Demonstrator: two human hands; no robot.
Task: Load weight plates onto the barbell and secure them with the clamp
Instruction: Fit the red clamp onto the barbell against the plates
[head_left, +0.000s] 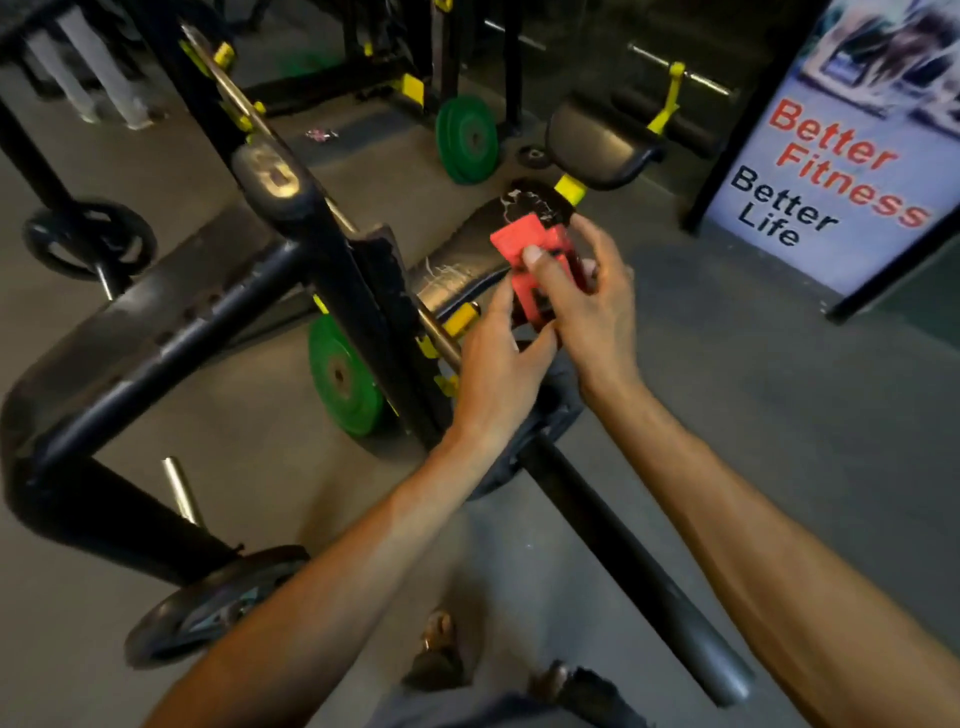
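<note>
Closest to me is the free end of the barbell sleeve, its long axis running from near my feet up to the dark weight plate already on the bar. Above that plate I hold the red clamp in the air, off the bar, between both hands. My right grip is closed on it, thumb pressed on the flat face, fingers curled behind. My left grip pinches the lower end, I judge to steady it while I work the latch. The clamp's long axis stands roughly upright, broad face toward me, so it is not yet lined up with the sleeve. Whether its lever is sprung open I cannot tell through the blur. I reckon it must turn toward the sleeve's end before it can slide on
</note>
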